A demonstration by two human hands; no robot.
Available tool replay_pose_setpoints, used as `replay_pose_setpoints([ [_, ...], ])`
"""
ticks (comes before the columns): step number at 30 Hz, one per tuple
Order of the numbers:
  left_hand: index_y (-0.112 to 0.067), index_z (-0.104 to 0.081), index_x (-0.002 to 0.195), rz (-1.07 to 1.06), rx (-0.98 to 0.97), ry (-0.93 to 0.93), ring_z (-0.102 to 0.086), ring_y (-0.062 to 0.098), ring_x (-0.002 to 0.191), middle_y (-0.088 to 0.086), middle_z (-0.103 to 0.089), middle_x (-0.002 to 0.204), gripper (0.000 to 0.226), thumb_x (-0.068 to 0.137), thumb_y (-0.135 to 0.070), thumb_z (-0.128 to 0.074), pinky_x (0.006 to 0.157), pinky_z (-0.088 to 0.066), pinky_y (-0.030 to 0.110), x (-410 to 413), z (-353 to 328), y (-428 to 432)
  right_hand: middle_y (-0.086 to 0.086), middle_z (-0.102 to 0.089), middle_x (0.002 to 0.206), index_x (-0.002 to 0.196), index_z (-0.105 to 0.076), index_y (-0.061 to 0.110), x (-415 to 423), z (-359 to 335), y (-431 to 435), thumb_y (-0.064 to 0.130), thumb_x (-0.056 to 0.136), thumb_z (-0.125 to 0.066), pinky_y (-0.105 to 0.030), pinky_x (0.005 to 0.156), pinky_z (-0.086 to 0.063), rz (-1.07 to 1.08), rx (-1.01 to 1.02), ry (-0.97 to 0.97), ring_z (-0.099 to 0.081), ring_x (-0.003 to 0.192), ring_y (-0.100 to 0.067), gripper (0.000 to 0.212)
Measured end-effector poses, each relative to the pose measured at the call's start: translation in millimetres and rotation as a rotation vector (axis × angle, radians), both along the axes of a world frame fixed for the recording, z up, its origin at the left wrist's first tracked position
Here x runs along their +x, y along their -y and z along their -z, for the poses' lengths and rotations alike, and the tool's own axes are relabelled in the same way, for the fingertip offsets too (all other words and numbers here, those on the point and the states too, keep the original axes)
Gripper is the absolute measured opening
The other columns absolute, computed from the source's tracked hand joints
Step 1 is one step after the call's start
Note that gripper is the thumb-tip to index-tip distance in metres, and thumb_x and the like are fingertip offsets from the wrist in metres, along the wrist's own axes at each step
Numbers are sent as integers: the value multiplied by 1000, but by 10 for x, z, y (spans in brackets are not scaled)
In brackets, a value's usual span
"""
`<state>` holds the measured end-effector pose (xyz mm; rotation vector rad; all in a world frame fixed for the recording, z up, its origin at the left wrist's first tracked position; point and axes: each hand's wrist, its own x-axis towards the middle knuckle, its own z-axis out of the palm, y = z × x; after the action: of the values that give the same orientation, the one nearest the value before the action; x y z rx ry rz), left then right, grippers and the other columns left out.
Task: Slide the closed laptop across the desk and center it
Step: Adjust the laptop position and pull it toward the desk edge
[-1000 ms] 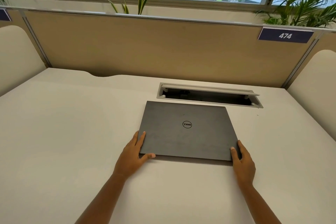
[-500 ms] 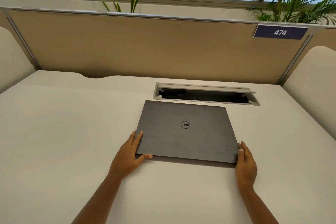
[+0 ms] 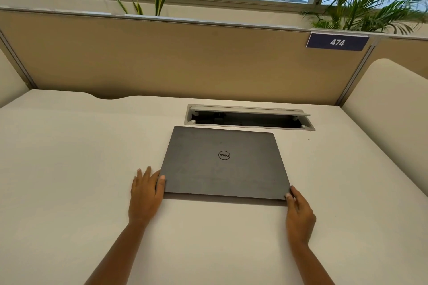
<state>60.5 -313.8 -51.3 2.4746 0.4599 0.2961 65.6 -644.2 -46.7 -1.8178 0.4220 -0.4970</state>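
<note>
So we've got the laptop (image 3: 225,163) lying shut on the desk (image 3: 69,169), just in front of the cable tray (image 3: 250,118). Left hand (image 3: 146,192) rests flat, fingers spread, at its near-left corner; right hand (image 3: 300,214) touches the near-right corner, fingers loose.

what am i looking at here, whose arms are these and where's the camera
The camera is worn on a person's head and looks forward and down, so the two bare arms reaching in from the bottom are that person's own. There is no machine here.

On the pale white desk lies a closed dark grey laptop with a round logo on its lid. Behind it is an open cable slot in the desk, then a tan partition with a blue sign reading 474.

The left hand rests against the laptop's near left corner, and the right hand touches its near right corner. Neither lifts it; it lies flat.
</note>
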Motion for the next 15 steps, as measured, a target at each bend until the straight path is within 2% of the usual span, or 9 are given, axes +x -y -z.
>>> replay_pose_setpoints([
  [2, -7, -49, 131, 10, -49, 37, -19, 30, 144, 12, -42, 147, 37, 98, -20, -39, 119, -14, 42, -12, -7, 9, -20, -62, 123, 118, -58, -1, 12, -3, -4, 7, 88, -54, -24, 94, -39, 4, -17, -1, -57, 113, -33, 31],
  [5, -7, -53, 128, 17, -77, 87, -26, 29, 141, 9, -53, 138, 34, 97, -15, -41, 116, -21, 44, -24, -43, 6, -21, -62, 121, 115, -60, -2, 28, 8, 9, 6, 87, -56, -2, 80, -37, 16, -9, 7, -58, 111, -32, 30],
  [10, -5, -58, 121, 3, -73, 93, -36, 32, 134, 12, -60, 129, 30, 95, -12, -45, 111, -27, 47, -40, -66, 0, -22, -63, 120, 116, -60, -2, 45, 32, 25, 5, 87, -55, 6, 76, -34, 13, -17, 7, -59, 110, -33, 30],
  [12, -4, -58, 121, 6, -70, 87, -40, 34, 131, 14, -61, 127, 31, 95, -15, -45, 110, -30, 48, -46, -75, -1, -22, -62, 121, 116, -59, -3, 51, 37, 28, 5, 87, -55, 3, 79, -35, 9, -38, 7, -59, 109, -34, 31],
  [15, -2, -61, 118, 19, -65, 91, -46, 36, 123, 15, -64, 123, 41, 91, -24, -40, 106, -36, 50, -65, -103, 4, -21, -62, 121, 117, -58, -2, 56, 25, 31, 6, 88, -54, -21, 89, -40, 1, -61, -2, -59, 109, -34, 31],
])
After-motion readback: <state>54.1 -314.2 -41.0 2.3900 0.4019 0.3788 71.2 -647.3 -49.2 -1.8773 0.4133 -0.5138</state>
